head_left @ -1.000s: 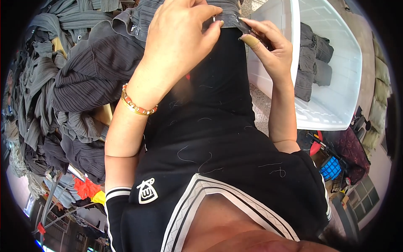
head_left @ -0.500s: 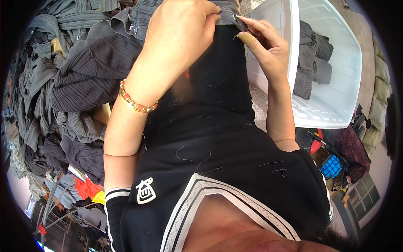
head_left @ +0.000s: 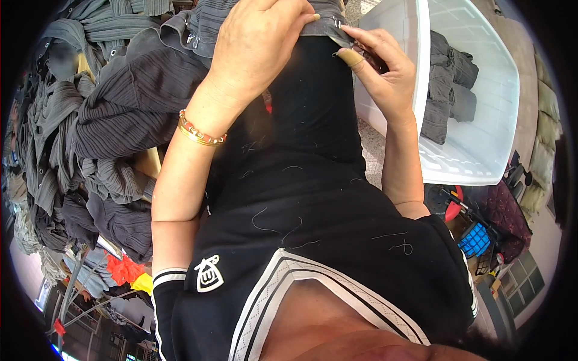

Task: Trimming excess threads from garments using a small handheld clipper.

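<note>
A dark grey ribbed garment [head_left: 208, 27] with small metal hooks lies at the top, across my lap. My left hand [head_left: 256, 51], a bracelet on its wrist, pinches the garment's edge between thumb and fingers. To the right, my right hand [head_left: 388, 72] has a tan wrap on its thumb. Its fingers curl around a small dark tool [head_left: 368, 57], which looks like thread snips and is mostly hidden in the palm. The right fingertips are at the garment's corner, beside a metal hook [head_left: 338, 24].
On my left is a large heap of similar grey ribbed garments [head_left: 126, 114]. A white plastic bin [head_left: 469, 159] stands tipped at the right, holding folded dark grey garments [head_left: 442, 90]. Beyond it are a blue basket [head_left: 474, 239] and a dark red quilted cover [head_left: 506, 204].
My left hand has shifted slightly along the garment's edge, its fingertips a little higher. The dark tool has drawn back from the edge into my right palm.
</note>
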A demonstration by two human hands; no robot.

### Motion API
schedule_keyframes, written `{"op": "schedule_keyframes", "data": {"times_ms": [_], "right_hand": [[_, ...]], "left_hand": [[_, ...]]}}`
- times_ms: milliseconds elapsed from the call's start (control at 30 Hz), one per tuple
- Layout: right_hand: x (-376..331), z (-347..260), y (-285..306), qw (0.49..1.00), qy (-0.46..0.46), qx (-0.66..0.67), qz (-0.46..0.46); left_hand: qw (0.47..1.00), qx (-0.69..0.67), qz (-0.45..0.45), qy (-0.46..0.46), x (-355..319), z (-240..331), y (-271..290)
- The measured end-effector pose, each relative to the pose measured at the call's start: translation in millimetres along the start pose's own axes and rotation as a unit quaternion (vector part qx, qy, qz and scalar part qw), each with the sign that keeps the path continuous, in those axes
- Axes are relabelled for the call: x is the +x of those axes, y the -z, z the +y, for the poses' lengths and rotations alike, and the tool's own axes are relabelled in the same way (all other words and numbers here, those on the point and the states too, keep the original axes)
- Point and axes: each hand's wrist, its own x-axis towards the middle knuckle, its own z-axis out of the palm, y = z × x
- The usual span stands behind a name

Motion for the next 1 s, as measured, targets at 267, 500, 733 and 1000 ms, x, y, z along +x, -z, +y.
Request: {"op": "schedule_keyframes", "data": {"times_ms": [267, 500, 733, 1000], "right_hand": [[3, -16, 2, 0.997, 0.062, -0.050, 0.006], [5, -24, 3, 0.983, 0.137, -0.116, 0.038], [11, -31, -3, 0.989, 0.074, -0.123, -0.025], [14, -26, -7, 0.996, 0.041, -0.081, -0.010]], "left_hand": [[0.982, 0.092, -0.124, 0.109, 6, 10, 13], [0.951, 0.145, -0.207, 0.176, 24, 36, 22], [0.946, 0.080, -0.208, 0.236, 28, 37, 28], [0.885, 0.002, -0.253, 0.391, 41, 35, 34]]}}
